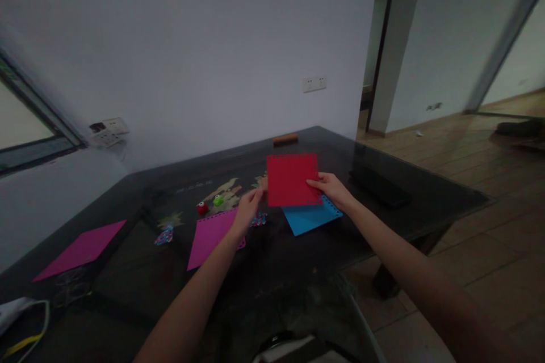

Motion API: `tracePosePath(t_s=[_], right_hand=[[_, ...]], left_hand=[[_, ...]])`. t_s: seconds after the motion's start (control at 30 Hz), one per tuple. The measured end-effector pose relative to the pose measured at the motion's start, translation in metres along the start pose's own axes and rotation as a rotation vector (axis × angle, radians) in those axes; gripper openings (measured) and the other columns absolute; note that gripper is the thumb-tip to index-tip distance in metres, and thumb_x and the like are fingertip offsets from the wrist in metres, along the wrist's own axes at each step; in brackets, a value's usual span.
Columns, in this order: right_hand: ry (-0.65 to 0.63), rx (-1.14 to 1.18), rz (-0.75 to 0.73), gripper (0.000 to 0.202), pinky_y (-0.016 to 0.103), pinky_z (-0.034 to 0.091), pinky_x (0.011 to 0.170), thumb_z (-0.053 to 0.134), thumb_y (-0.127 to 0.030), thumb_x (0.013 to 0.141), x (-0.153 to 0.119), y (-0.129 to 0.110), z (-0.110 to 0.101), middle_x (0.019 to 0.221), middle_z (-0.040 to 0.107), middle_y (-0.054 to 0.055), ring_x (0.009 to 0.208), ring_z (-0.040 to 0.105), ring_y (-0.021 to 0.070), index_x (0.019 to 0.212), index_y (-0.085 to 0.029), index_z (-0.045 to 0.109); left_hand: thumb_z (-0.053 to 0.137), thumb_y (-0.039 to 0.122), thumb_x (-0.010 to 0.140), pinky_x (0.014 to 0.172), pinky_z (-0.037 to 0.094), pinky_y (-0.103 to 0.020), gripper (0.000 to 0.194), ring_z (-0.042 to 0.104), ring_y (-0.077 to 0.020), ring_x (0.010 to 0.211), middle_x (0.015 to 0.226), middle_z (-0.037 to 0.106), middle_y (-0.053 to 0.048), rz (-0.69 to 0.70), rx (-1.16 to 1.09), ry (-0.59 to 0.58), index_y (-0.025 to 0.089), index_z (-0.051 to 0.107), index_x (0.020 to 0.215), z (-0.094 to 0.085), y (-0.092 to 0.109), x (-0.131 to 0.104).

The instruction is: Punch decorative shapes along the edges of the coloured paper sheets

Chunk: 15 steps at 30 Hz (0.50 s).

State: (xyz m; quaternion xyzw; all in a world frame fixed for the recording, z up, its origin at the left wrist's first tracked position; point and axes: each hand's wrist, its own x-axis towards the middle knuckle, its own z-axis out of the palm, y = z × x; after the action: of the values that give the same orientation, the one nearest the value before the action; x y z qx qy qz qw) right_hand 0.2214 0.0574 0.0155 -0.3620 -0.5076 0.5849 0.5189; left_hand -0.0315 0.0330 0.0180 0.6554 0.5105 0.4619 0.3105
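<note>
My right hand [331, 188] grips a red square sheet [292, 181] by its right edge, thumb on the front and fingers behind. Small holes or notches run along the sheet's top and right edges. At its left edge is my left hand [249, 208], fingers closed in a pinch; what lies between them, if anything, is too small to make out. Below the red sheet, a blue sheet with punched holes [309, 218] lies partly covered from view. A magenta sheet with holes [210, 238] is on the table under my left forearm.
The dark table [276, 272] meets a pale wall. Another magenta sheet [83, 249], a red ball-like toy [202, 208], a green one [218, 200] and a patterned blue-red piece [164, 235] lie left. An orange-brown bar [285, 139] is at the back, a long black object [378, 186] right.
</note>
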Motion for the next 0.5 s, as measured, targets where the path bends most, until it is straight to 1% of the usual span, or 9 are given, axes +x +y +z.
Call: tracePosePath(t_s=[0.07, 0.13, 0.2, 0.27, 0.33, 0.4, 0.5], right_hand=[[-0.034, -0.026, 0.014, 0.028, 0.032, 0.054, 0.071, 0.076, -0.033, 0.062, -0.001, 0.003, 0.003, 0.083, 0.073, 0.006, 0.068, 0.067, 0.0181, 0.085, -0.017, 0.068], [-0.056, -0.044, 0.020, 0.029, 0.032, 0.054, 0.072, 0.076, -0.034, 0.062, -0.001, 0.005, 0.004, 0.083, 0.073, 0.006, 0.069, 0.067, 0.0183, 0.085, -0.018, 0.068], [-0.077, -0.055, 0.025, 0.030, 0.032, 0.054, 0.073, 0.077, -0.034, 0.062, 0.000, 0.006, 0.003, 0.083, 0.073, 0.005, 0.070, 0.067, 0.0184, 0.086, -0.018, 0.068], [-0.071, -0.058, 0.012, 0.030, 0.032, 0.053, 0.072, 0.076, -0.035, 0.063, 0.001, 0.005, 0.000, 0.081, 0.072, 0.004, 0.069, 0.067, 0.0178, 0.086, -0.018, 0.068], [-0.019, -0.067, -0.017, 0.026, 0.029, 0.052, 0.068, 0.076, -0.035, 0.063, 0.004, 0.003, -0.004, 0.076, 0.071, 0.003, 0.065, 0.065, 0.0159, 0.081, -0.018, 0.068], [0.064, -0.091, -0.048, 0.023, 0.027, 0.050, 0.062, 0.077, -0.033, 0.061, 0.005, 0.000, -0.007, 0.069, 0.069, 0.001, 0.058, 0.062, 0.0134, 0.075, -0.018, 0.066], [0.140, -0.130, -0.067, 0.022, 0.025, 0.046, 0.057, 0.077, -0.030, 0.059, 0.006, -0.003, -0.010, 0.065, 0.066, 0.000, 0.054, 0.058, 0.0119, 0.072, -0.018, 0.065]], left_hand=[[0.049, 0.043, 0.082, 0.074, 0.049, -0.033, 0.032, 0.064, -0.0213, 0.078, 0.081, 0.071, -0.006, -0.017, -0.016, -0.035, 0.017, 0.068, 0.080, -0.001, 0.004, -0.007], [0.056, 0.038, 0.077, 0.072, 0.049, -0.031, 0.023, 0.064, -0.0197, 0.075, 0.079, 0.071, -0.004, -0.031, -0.025, -0.043, 0.018, 0.067, 0.077, -0.001, 0.005, -0.009], [0.058, 0.034, 0.074, 0.069, 0.049, -0.029, 0.019, 0.064, -0.0183, 0.072, 0.076, 0.070, -0.004, -0.030, -0.008, -0.037, 0.017, 0.065, 0.074, 0.000, 0.006, -0.010], [0.058, 0.032, 0.074, 0.065, 0.048, -0.027, 0.018, 0.063, -0.0171, 0.068, 0.072, 0.068, -0.003, -0.028, 0.022, -0.033, 0.016, 0.064, 0.071, 0.001, 0.006, -0.010], [0.057, 0.031, 0.074, 0.063, 0.047, -0.026, 0.017, 0.062, -0.0159, 0.066, 0.069, 0.067, -0.002, -0.039, 0.040, -0.035, 0.016, 0.063, 0.070, 0.002, 0.007, -0.011], [0.057, 0.029, 0.075, 0.063, 0.047, -0.025, 0.016, 0.062, -0.0151, 0.066, 0.069, 0.067, -0.002, -0.055, 0.053, -0.042, 0.016, 0.063, 0.069, 0.003, 0.008, -0.012], [0.057, 0.028, 0.076, 0.064, 0.048, -0.025, 0.015, 0.062, -0.0148, 0.067, 0.071, 0.068, -0.002, -0.070, 0.068, -0.048, 0.016, 0.063, 0.070, 0.003, 0.011, -0.013]])
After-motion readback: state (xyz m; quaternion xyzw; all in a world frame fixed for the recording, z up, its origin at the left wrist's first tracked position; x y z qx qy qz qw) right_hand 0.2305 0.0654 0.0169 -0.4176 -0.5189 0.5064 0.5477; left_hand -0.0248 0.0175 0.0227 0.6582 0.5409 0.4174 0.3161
